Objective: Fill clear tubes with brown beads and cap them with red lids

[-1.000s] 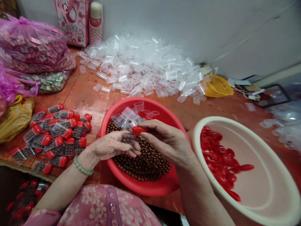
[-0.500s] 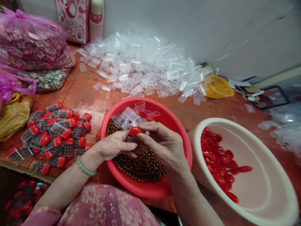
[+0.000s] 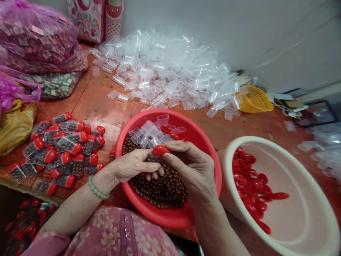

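With my left hand (image 3: 130,166), at mid-frame, I pinched a clear case (image 3: 151,158) between thumb and fingers; the thumb covered part of it. My right hand (image 3: 195,166), just right of centre, pinched a red cap (image 3: 161,150) at the end of that case. Whether the cap was fully seated, I could not tell. Both hands were above a red basin (image 3: 165,216) on the tabletop (image 3: 89,110). Brown beads (image 3: 160,195) lay in the basin, with loose clear cases (image 3: 145,132) and a few loose red caps (image 3: 174,136) toward its far side. At lower right, a pale basin (image 3: 287,170) held further red pieces (image 3: 250,185). At left, a heap of capped cases (image 3: 61,149), dark beads inside, lay on the tabletop. A large pile of clear cases (image 3: 170,74) occupied the upper middle, a yellow basket (image 3: 257,99) at its right edge. Pink plastic bags (image 3: 39,42) were noted at upper left.
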### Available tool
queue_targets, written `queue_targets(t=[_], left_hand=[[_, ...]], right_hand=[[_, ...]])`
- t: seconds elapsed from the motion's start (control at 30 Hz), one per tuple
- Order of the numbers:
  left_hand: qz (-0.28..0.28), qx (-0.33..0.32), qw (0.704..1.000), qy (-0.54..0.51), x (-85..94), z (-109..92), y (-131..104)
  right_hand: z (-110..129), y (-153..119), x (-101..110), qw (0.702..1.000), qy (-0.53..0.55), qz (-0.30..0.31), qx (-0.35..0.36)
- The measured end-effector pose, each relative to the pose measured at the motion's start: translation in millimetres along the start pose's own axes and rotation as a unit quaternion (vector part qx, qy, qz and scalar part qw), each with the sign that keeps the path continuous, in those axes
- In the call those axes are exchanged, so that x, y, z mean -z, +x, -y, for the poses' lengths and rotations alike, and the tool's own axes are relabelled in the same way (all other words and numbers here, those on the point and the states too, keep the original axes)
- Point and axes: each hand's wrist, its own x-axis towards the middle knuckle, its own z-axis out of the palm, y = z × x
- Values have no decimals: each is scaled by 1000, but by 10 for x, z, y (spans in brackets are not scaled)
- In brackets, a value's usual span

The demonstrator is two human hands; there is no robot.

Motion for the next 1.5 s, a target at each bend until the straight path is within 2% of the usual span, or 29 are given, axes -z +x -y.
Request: queue_targets(t=[0.3, 0.47, 0.7, 0.83, 1.0, 1.33, 1.5], left_hand=[[4, -1, 999, 44, 16, 36, 27], [15, -7, 999, 29, 38, 45, 34], [19, -11, 999, 25, 31, 27, 33], [29, -14, 999, 20, 25, 21, 31], [33, -14, 999, 33, 28, 34, 40], [45, -13, 998, 49, 42, 44, 55], [65, -13, 998, 19, 29, 20, 50]], right_hand=[[-45, -4, -7, 1000, 10, 5, -5], [-51, -17, 7, 1000, 20, -7, -16], [-63, -16, -6, 999, 37, -4, 17], [-60, -14, -18, 998, 57, -6, 12], [-79, -30, -16, 999, 34, -10, 8], [-78, -17, 5, 1000, 3, 23, 19], [-59, -31, -25, 998, 50, 36, 24]])
